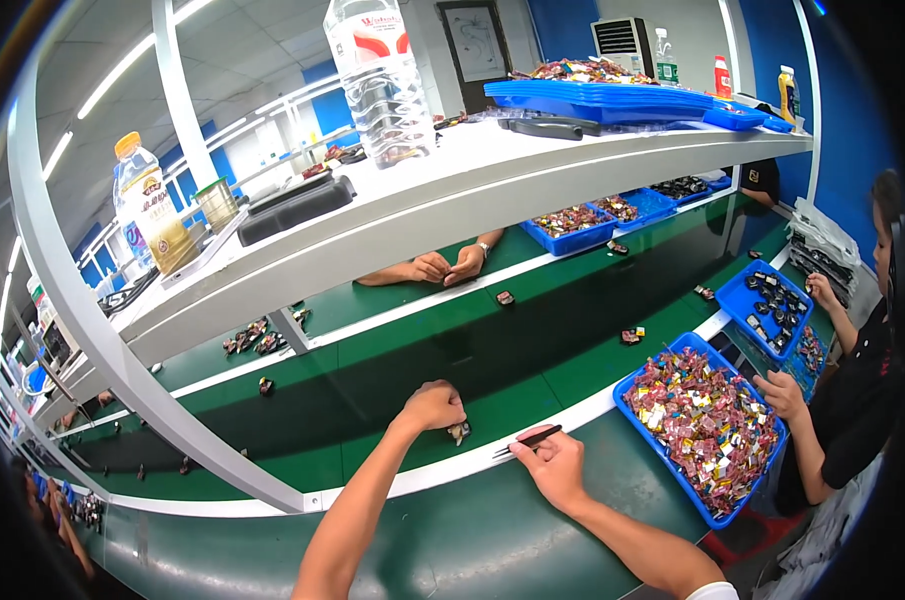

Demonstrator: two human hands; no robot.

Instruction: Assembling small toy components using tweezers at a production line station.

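Observation:
My left hand (434, 406) reaches over the green conveyor belt, its fingers closed on a small dark part with reddish and pale bits (459, 432) at the belt's near side. Just right of it, above the white rail (412, 484), my right hand (555, 468) grips black tweezers (538, 437), their tips pointing left toward that part. The tips touch nothing that I can see. A blue tray (627, 398) heaped with small pink, yellow and white parts stands on the green bench to the right of my right hand.
A white shelf (532, 155) on posts spans the belt, bearing bottles and blue trays (592, 100). Similar small parts (505, 298) lie along the belt. Across it another person's hands (447, 268) work; a co-worker (852, 370) sits at right beside a blue tray of black parts (769, 310).

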